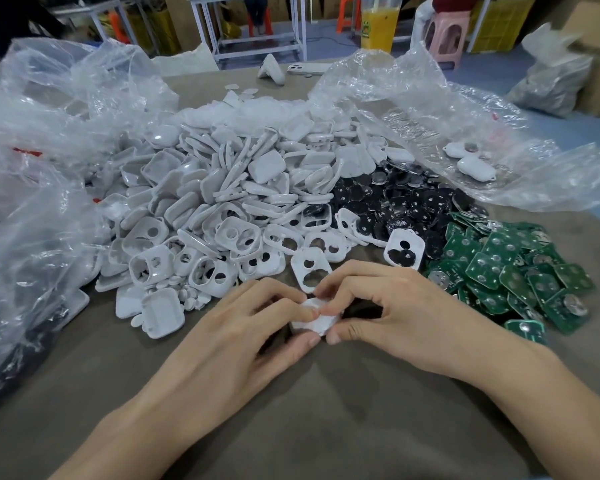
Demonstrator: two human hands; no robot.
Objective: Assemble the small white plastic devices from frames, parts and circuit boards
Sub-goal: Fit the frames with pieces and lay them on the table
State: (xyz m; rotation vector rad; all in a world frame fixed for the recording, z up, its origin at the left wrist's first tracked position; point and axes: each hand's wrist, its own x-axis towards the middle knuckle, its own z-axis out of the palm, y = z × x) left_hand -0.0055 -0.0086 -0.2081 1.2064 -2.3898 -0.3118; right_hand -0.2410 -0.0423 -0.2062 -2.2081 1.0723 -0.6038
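Note:
Both hands meet at the table's middle over one small white plastic device (315,319). My left hand (257,327) grips its left side, thumb under and fingers curled on top. My right hand (381,306) pinches its right side, fingertips pressing the top face. Most of the device is hidden by fingers. Behind the hands lies a big heap of white frames with holes (229,237) and white covers (222,174). Black round parts (395,202) lie to the right of it, and green circuit boards (506,271) lie farther right.
Crumpled clear plastic bags lie at the left (42,168) and back right (447,109); two finished white devices (471,161) rest on the right bag. A phone (309,68) and a white stand (272,73) sit at the far table edge. Stools, shelving and crates stand beyond.

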